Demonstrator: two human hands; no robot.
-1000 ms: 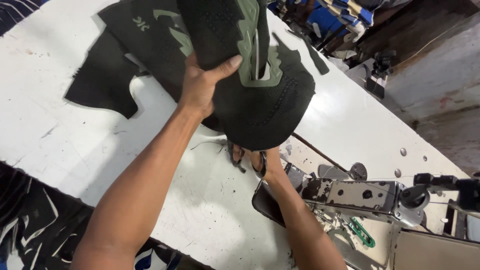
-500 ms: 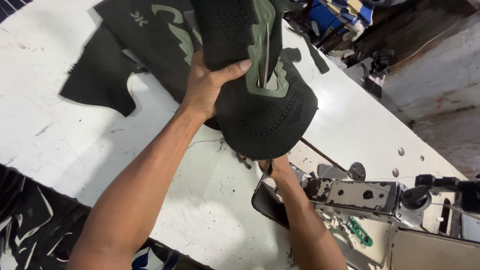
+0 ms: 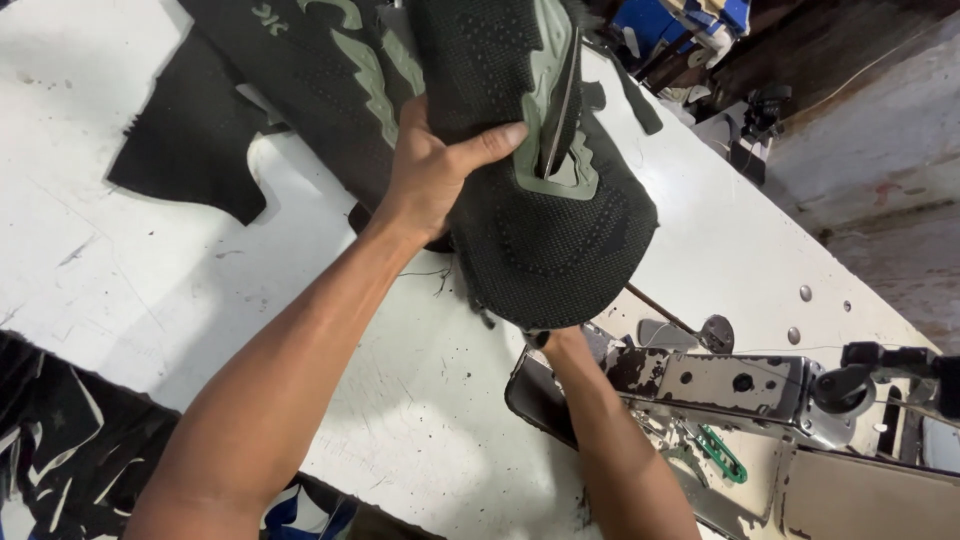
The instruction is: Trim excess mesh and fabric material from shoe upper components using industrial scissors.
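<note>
Left hand [image 3: 435,165] grips the black knit shoe upper [image 3: 545,215] from its left side, thumb pressed across the front next to the green overlay [image 3: 545,120], fingers wrapped behind. Right hand is mostly hidden under the upper's toe end; only the wrist [image 3: 565,345] shows, so can't tell what those fingers are doing, though it looks like it supports the piece from below. Versus a second ago: upper has shifted slightly right and down, closer to the sewing machine [image 3: 740,385], and the thumb has moved further across the front, now close to the slit. Grip reads tighter, piece better controlled, held up off the white table [image 3: 200,300], not lying on it. Judgement: it's being repositioned or inspected in hand, nothing under the needle. More cut black uppers [image 3: 290,80] lie stacked flat on the table behind it. Dark phone-like slab [image 3: 535,395] sits at the table edge beside the right forearm. Green-handled tool [image 3: 722,455] lies by the machine bed.
</note>
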